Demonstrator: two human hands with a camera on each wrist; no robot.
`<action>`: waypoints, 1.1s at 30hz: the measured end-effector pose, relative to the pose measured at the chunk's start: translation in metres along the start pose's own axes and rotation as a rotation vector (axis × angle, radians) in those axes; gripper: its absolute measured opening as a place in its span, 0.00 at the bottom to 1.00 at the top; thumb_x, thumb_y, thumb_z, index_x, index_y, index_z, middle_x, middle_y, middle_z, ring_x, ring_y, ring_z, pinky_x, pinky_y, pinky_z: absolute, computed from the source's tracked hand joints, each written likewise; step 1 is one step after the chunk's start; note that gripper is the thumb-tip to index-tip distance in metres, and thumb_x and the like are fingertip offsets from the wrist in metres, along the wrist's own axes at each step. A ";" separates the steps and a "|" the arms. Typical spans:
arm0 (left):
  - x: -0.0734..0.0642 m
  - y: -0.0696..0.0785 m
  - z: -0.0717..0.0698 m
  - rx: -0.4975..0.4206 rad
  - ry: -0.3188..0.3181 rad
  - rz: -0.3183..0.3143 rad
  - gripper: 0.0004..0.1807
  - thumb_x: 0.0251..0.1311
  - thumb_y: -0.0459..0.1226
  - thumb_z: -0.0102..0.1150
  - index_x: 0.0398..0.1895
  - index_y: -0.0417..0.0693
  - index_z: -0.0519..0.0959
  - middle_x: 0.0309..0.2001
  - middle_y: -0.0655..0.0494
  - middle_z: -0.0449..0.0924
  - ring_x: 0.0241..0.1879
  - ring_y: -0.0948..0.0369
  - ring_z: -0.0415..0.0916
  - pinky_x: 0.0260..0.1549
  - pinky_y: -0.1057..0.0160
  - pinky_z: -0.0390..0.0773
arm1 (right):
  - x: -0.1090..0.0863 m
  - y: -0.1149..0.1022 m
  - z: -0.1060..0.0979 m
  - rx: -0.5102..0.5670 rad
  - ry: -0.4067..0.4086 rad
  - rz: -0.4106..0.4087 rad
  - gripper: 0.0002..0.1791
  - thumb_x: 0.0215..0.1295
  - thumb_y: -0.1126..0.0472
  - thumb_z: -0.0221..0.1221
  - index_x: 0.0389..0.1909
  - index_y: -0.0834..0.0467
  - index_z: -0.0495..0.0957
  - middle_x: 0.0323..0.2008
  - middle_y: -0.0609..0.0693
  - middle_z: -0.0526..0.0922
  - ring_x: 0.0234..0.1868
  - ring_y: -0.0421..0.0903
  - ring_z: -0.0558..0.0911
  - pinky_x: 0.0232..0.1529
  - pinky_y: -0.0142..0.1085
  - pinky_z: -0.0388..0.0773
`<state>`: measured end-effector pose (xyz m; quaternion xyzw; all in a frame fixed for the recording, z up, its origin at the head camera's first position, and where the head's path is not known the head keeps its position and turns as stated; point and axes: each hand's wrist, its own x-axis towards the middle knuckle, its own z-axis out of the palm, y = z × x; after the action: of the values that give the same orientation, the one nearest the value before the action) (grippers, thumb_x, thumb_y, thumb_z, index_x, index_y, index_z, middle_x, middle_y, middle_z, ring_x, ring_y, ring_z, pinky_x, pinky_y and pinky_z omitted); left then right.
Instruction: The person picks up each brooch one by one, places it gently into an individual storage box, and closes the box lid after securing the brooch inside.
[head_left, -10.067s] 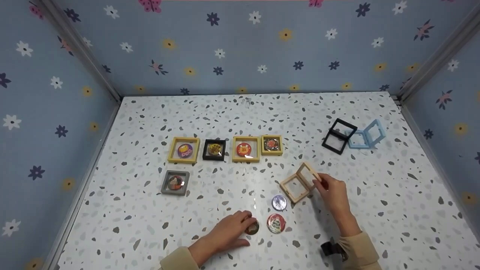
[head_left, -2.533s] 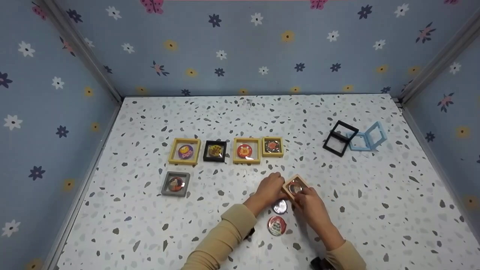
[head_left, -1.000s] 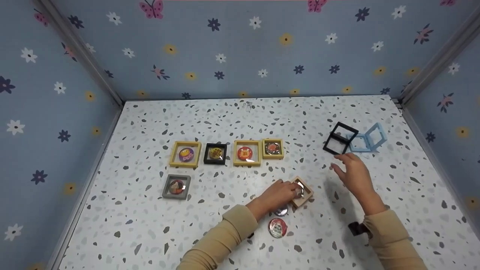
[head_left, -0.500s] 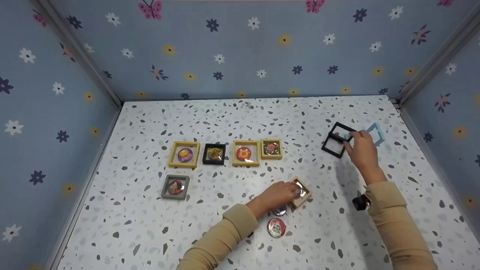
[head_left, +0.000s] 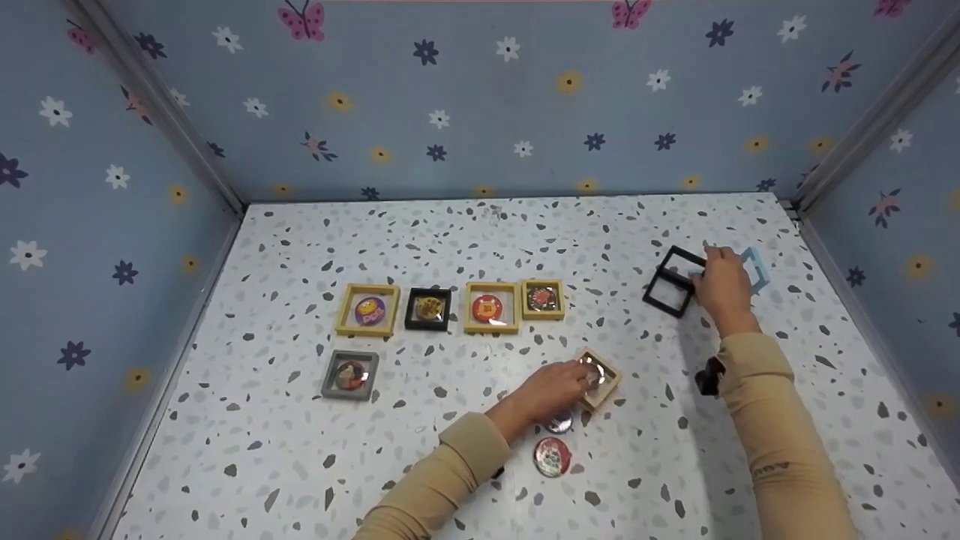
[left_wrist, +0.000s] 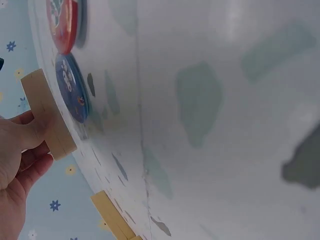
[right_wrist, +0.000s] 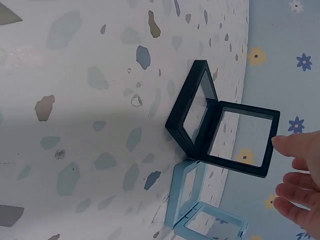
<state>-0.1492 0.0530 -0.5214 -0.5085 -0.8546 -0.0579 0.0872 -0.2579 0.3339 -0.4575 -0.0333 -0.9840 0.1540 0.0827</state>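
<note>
My left hand [head_left: 553, 388] holds a small light-wood display frame [head_left: 609, 388], closed over a round pin badge. In the left wrist view my thumb and fingers grip the sides of this frame [left_wrist: 50, 116]. Partly under that hand lies a blue-purple pin badge [head_left: 559, 424], with a red one [head_left: 553, 457] nearer the front. At the back right, my right hand [head_left: 726, 289] reaches to an unfolded black display frame [right_wrist: 210, 130]. Its thumb is right at the frame's outer edge, the other fingers loosely bent. An unfolded light-blue frame [right_wrist: 176, 192] stands against the black one.
Several closed frames with badges stand left of centre: a yellow one [head_left: 341, 309], a black one [head_left: 428, 326], another yellow one [head_left: 469, 307], a small yellow one [head_left: 543, 315] and a grey one [head_left: 328, 375]. Flowered blue walls [head_left: 480, 97] enclose the speckled table [head_left: 247, 450].
The light-wood frame was unfolded; a badge from the front went in and it was closed. My left hand stays on it, while my right hand let go and moved to the black frame.
</note>
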 end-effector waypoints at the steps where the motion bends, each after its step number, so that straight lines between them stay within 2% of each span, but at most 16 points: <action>1: -0.002 0.000 -0.001 -0.002 0.006 -0.012 0.10 0.53 0.33 0.54 0.39 0.46 0.78 0.44 0.54 0.75 0.43 0.61 0.72 0.43 0.71 0.70 | 0.001 0.001 0.001 -0.001 -0.014 0.010 0.25 0.58 0.68 0.53 0.55 0.74 0.60 0.51 0.73 0.62 0.50 0.68 0.65 0.48 0.55 0.65; 6: -0.015 -0.005 -0.007 -0.017 0.020 -0.066 0.10 0.53 0.33 0.55 0.39 0.45 0.78 0.43 0.52 0.74 0.43 0.60 0.71 0.43 0.69 0.70 | 0.004 0.006 0.009 0.020 -0.053 0.058 0.26 0.60 0.66 0.52 0.57 0.73 0.58 0.52 0.73 0.61 0.51 0.68 0.64 0.48 0.56 0.63; 14: -0.040 -0.015 -0.013 0.022 0.070 -0.151 0.11 0.49 0.31 0.56 0.37 0.45 0.79 0.47 0.50 0.73 0.45 0.59 0.71 0.43 0.67 0.71 | 0.006 0.016 0.013 0.169 -0.088 0.082 0.29 0.62 0.64 0.51 0.62 0.68 0.55 0.56 0.72 0.58 0.55 0.67 0.60 0.53 0.55 0.59; 20: -0.058 -0.023 -0.015 0.062 0.097 -0.198 0.09 0.45 0.30 0.58 0.32 0.42 0.79 0.42 0.50 0.74 0.40 0.58 0.72 0.39 0.66 0.72 | 0.009 0.019 0.014 0.168 -0.063 0.091 0.23 0.64 0.64 0.49 0.58 0.70 0.60 0.52 0.72 0.64 0.53 0.66 0.64 0.52 0.54 0.61; 24: -0.068 -0.028 -0.016 0.063 0.125 -0.229 0.05 0.47 0.28 0.54 0.28 0.41 0.78 0.41 0.50 0.75 0.39 0.58 0.72 0.37 0.65 0.73 | 0.010 0.018 0.016 0.176 -0.053 0.119 0.21 0.65 0.64 0.46 0.57 0.71 0.62 0.50 0.71 0.67 0.51 0.63 0.67 0.50 0.52 0.64; 28: -0.078 -0.033 -0.018 0.037 0.119 -0.282 0.03 0.46 0.29 0.56 0.26 0.41 0.77 0.41 0.50 0.75 0.38 0.58 0.72 0.35 0.65 0.73 | 0.011 0.018 0.018 0.190 -0.034 0.154 0.20 0.66 0.65 0.45 0.56 0.72 0.63 0.49 0.69 0.69 0.50 0.61 0.69 0.49 0.50 0.66; 33: -0.092 -0.040 -0.022 0.042 0.072 -0.349 0.06 0.46 0.28 0.57 0.30 0.39 0.77 0.43 0.50 0.75 0.39 0.57 0.72 0.38 0.64 0.73 | 0.011 0.019 0.017 0.212 -0.024 0.169 0.18 0.65 0.66 0.45 0.53 0.72 0.65 0.47 0.69 0.71 0.48 0.61 0.71 0.48 0.49 0.67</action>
<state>-0.1389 -0.0491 -0.5194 -0.3481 -0.9273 -0.0724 0.1172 -0.2708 0.3479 -0.4774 -0.1054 -0.9569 0.2638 0.0610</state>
